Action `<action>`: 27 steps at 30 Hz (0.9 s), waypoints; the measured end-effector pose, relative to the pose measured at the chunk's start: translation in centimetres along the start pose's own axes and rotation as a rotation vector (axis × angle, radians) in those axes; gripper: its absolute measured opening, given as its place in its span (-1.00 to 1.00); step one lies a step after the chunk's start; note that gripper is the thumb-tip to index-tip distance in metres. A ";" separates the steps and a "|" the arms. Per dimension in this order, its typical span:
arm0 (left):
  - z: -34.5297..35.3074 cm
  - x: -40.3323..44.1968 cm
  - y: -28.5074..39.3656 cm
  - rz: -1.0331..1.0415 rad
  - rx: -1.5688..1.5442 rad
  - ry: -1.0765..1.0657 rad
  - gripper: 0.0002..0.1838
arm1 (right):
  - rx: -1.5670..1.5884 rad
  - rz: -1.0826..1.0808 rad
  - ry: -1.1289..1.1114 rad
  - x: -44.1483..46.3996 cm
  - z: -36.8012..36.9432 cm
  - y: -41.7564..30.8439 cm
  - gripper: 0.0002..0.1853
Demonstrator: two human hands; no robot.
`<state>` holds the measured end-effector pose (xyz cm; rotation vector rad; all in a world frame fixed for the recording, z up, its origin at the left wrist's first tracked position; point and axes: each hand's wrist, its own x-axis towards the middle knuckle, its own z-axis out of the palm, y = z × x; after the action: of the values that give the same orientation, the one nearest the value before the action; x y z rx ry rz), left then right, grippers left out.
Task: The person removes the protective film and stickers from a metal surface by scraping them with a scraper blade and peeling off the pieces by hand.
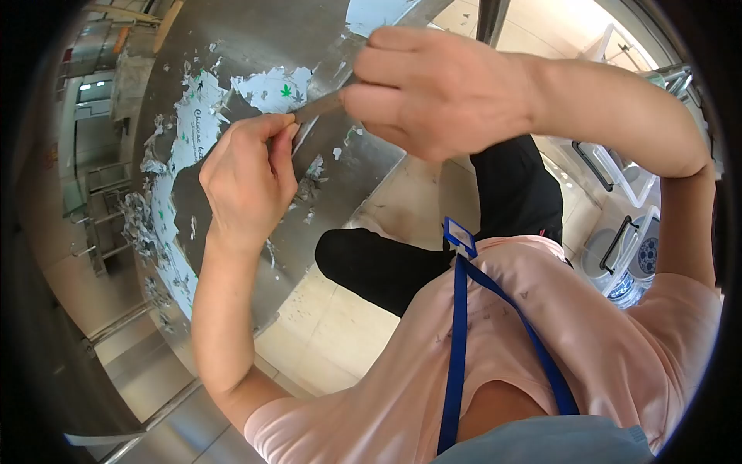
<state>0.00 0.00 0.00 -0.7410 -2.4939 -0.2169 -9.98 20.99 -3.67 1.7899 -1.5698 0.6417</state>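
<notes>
Brownish-grey and narrow, a strip (321, 105) spans the hands at eleven o'clock in the view, above the metal worktop (255, 224). The left hand (251, 174), at ten o'clock, pinches one end between thumb and forefinger; the right hand (440, 93), toward one o'clock, is curled closed around the other. White torn paper (197, 127) with green leaf prints lies on the worktop at ten o'clock, grey shreds (143, 220) along its edge toward nine. Clear plastic boxes (622, 247) stand around three o'clock.
</notes>
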 end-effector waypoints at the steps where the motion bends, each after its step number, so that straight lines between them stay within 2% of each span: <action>1: 0.0 0.1 0.0 -0.009 0.015 -0.004 -0.77 | -0.013 -0.051 -0.026 0.2 -0.1 0.5 -0.82; 5: -0.5 -0.3 0.9 -0.035 0.105 0.006 -0.75 | 0.036 -0.188 0.052 0.6 0.0 1.5 -0.86; 6: -0.7 -0.5 1.2 -0.029 0.093 0.004 -0.75 | -0.005 -0.147 -0.010 1.1 -1.1 1.3 -0.86; 12: -1.3 -1.1 1.9 -0.029 0.057 0.011 -0.72 | 0.080 -0.262 -0.004 1.2 0.7 1.8 -0.86; 15: -1.1 -1.3 1.5 -0.054 0.103 0.014 -0.72 | 0.110 -0.203 -0.064 1.3 0.6 1.8 -0.87; 21: -0.9 -1.1 1.0 -0.050 0.092 0.037 -0.73 | 0.175 -0.175 -0.024 2.3 0.8 2.3 -0.86; 23: -0.8 -1.2 0.7 -0.045 0.072 0.049 -0.74 | 0.123 -0.191 -0.092 3.0 -0.4 2.3 -0.85; 27: -0.7 -1.2 0.3 -0.061 0.028 0.055 -0.74 | 0.244 -0.095 -0.058 2.8 0.6 2.6 -0.84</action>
<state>1.33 -0.46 0.00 -0.6398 -2.4643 -0.2210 -12.15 18.51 -1.62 2.0660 -1.4858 0.7692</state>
